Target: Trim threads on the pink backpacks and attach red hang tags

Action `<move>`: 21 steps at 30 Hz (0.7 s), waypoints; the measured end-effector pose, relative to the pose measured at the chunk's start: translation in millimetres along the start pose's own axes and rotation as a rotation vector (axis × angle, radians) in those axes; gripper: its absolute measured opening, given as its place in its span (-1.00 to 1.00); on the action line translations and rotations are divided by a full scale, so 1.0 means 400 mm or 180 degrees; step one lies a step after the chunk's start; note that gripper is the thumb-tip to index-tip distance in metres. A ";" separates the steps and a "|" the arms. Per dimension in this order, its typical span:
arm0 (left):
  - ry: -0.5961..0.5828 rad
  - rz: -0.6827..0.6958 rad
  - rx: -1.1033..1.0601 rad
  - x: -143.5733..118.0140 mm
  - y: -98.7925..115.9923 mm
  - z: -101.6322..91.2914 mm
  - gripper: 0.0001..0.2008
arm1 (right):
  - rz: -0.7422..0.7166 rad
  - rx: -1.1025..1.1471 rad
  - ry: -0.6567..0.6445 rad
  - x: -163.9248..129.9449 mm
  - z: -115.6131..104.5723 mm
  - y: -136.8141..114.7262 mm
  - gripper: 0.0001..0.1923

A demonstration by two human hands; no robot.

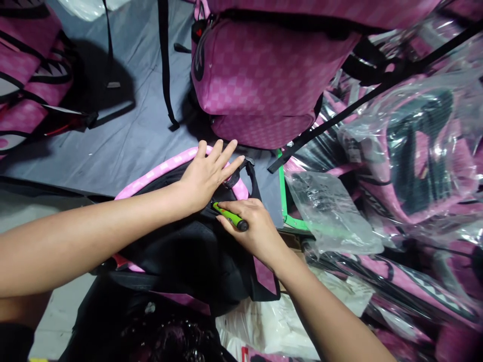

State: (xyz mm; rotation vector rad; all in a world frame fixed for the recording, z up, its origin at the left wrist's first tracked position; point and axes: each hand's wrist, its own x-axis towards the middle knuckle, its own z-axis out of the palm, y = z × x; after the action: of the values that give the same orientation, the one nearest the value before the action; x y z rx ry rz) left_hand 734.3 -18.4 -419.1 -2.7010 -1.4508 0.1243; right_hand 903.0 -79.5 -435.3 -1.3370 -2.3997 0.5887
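Two hands: both yours, on the black-backed backpack lying in front of you.
Left hand: flat, fingers spread, pressing the bag's top near its handle; it grips nothing.
Right hand: closed around a green tool, tip against the bag.
Beyond: pink checkered backpack on grey cloth.
Right side: bagged backpacks.

Our left hand lies flat, fingers spread, on the black backpack. Our right hand is curled closed just beside it, both forearms reaching in over that backpack.
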 end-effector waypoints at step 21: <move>0.0005 -0.0537 -0.0350 0.002 -0.010 0.008 -0.18 | 0.0168 0.0120 0.0294 0.020 0.032 0.001 -0.82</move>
State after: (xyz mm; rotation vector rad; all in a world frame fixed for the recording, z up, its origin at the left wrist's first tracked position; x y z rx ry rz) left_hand 731.0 -15.5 -422.1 -2.6448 -1.7253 0.0336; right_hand 893.2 -74.9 -445.7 -1.3845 -2.2753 0.5707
